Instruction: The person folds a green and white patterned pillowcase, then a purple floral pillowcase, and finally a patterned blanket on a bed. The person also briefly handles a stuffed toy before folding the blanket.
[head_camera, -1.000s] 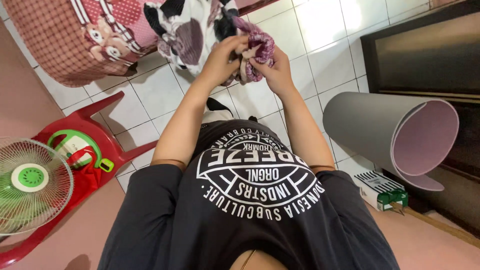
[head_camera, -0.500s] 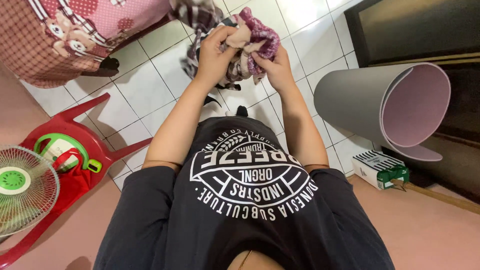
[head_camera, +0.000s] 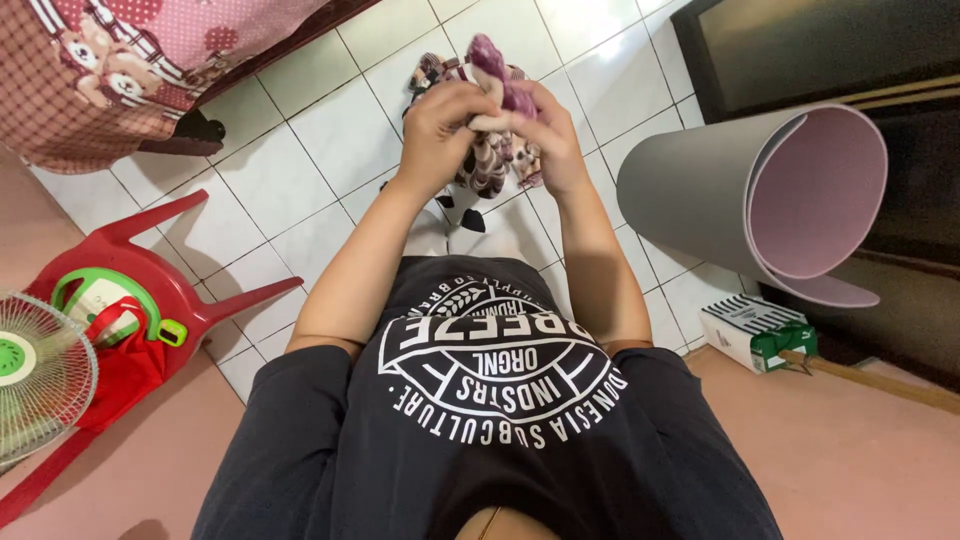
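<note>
Both hands, left (head_camera: 440, 125) and right (head_camera: 545, 130), are clamped on a bunched patterned cloth (head_camera: 490, 150), held up over the tiled floor (head_camera: 300, 160) so it hangs clear for handling.

we see a white tiled floor (head_camera: 300, 150) meeting a pink floor strip (head_camera: 850, 450). at ten o'clock hangs a pink bear-print bed cover (head_camera: 110, 70); at eight o'clock a red plastic stool (head_camera: 190, 290) and a small green fan (head_camera: 35, 370). at three o'clock leans a rolled grey mat (head_camera: 720, 190) beside dark wood furniture (head_camera: 820, 45).
</note>
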